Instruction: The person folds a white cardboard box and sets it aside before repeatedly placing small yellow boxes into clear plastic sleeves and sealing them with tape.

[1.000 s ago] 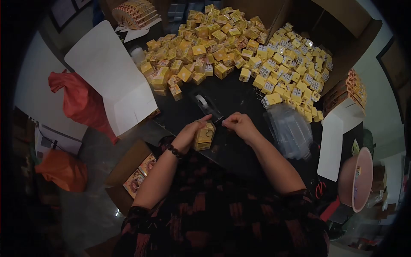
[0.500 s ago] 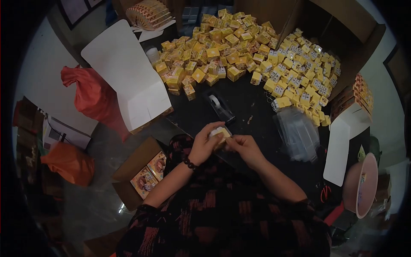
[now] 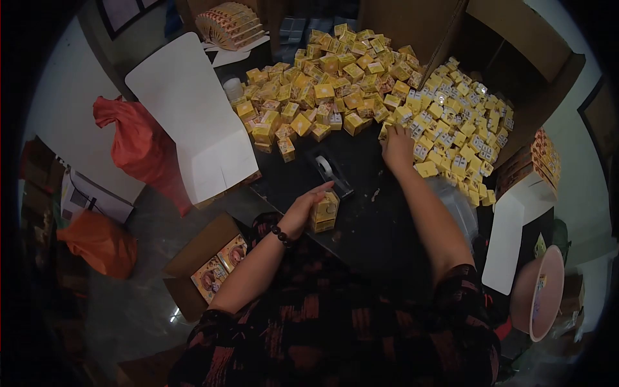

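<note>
My left hand point(image 3: 303, 211), with a dark bead bracelet at the wrist, is closed on a small yellow printed box point(image 3: 325, 209) near the table's front edge. Its fingers lie along the box's upper side; the thumb is hidden. My right hand point(image 3: 398, 149) is stretched forward to where the two heaps meet, fingers bent down around a small yellow box point(image 3: 384, 129) that they partly cover. Just beyond my left hand stands a black tape dispenser point(image 3: 334, 175) with a roll of tape. Behind it spreads a heap of yellow boxes point(image 3: 322, 90).
Smaller yellow-and-white boxes point(image 3: 461, 122) spill from a large carton point(image 3: 516, 39) at right. Clear plastic sheets point(image 3: 456, 206) lie under my right forearm. White-flapped cartons point(image 3: 187, 109) flank the table. A pink basin point(image 3: 538, 293) stands at right, a red bag point(image 3: 138, 142) at left.
My right hand has left the small box at my left hand and moved forward to the heap. The box in my left hand now shows its yellow printed side, closer to the table.
</note>
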A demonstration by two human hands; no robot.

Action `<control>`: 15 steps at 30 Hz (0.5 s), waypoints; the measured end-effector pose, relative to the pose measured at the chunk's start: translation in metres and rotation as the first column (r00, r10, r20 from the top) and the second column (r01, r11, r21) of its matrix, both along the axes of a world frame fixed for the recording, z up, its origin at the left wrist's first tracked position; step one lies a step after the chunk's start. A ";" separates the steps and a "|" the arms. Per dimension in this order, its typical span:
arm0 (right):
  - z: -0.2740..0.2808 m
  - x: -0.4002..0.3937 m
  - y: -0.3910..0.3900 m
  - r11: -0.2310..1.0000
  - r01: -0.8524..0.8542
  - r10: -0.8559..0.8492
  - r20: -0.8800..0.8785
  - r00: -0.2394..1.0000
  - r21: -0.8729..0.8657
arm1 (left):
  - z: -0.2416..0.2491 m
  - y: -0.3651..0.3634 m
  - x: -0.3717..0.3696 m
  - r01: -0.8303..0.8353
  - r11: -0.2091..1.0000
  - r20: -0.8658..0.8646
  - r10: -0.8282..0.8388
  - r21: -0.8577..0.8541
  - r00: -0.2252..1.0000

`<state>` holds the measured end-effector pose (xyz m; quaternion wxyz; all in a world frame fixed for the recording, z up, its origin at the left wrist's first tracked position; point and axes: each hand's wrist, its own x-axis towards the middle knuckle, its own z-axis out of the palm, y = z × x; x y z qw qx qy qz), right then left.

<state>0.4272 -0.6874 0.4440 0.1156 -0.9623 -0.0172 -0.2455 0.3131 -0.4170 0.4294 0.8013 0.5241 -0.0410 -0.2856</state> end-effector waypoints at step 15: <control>0.031 -0.010 0.005 0.547 0.016 0.369 -0.258 0.893 0.837 | 0.026 0.015 0.013 -0.077 0.868 -0.285 -0.077 -0.491 0.955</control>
